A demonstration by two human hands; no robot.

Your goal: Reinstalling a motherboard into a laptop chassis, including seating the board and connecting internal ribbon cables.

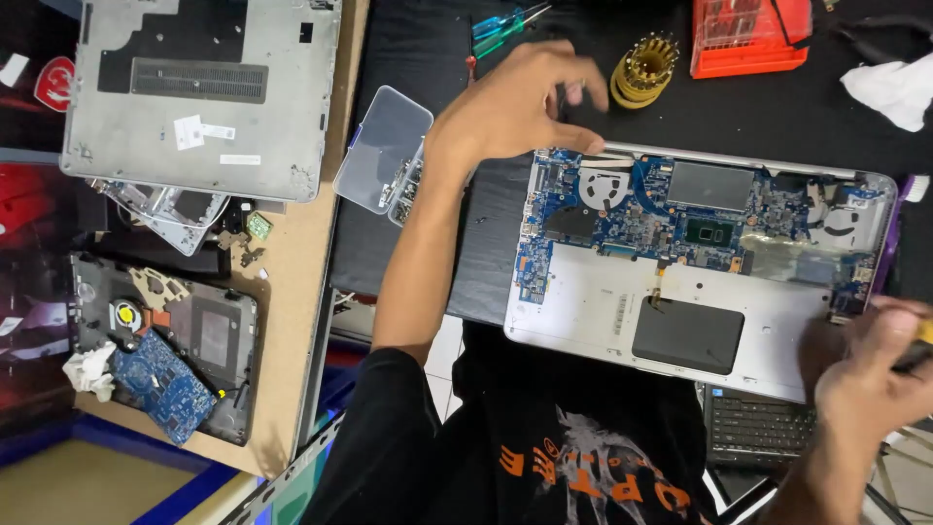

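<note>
Head view shows your left hand [520, 102], fingers pinched narrow on something small and dark, at eleven o'clock of the opened laptop [695, 267], long axis nine-to-three, while your right hand [875, 374] grips its four-o'clock corner.

laptop [593, 311]: matt silver metal shell | board [680, 219]: glossy blue circuit board | mat [486, 253]: matt black, finely textured | lid [209, 92]: dull grey metal, scuffed | box [384, 148]: clear smooth plastic | case [748, 37]: glossy orange plastic | bench [292, 301]: rough tan wood | rag [892, 87]: white crumpled cloth
</note>
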